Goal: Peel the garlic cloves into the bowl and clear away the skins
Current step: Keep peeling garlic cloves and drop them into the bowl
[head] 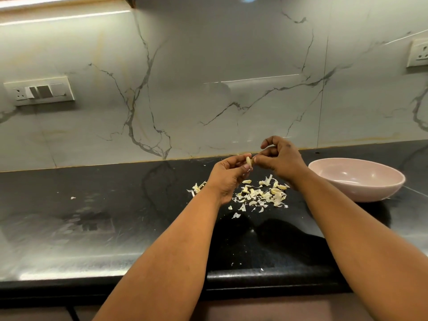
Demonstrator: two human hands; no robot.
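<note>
Above the black surface [115,228] we hold a pale garlic clove [248,161] between both hands: our left hand [228,179] curls its fingers round it, and our right hand [281,159] pinches its tip. Below them, loose papery skins [261,195] and a few cloves lie scattered on the surface. To the right stands a pink bowl [356,179]; its visible inside looks bare.

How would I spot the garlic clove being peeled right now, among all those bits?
Start at the pink bowl on the black counter, then look left to the two hands raised above the scattered skins. The clove is the pale piece pinched between left hand and right hand, the only one off the counter.
</note>
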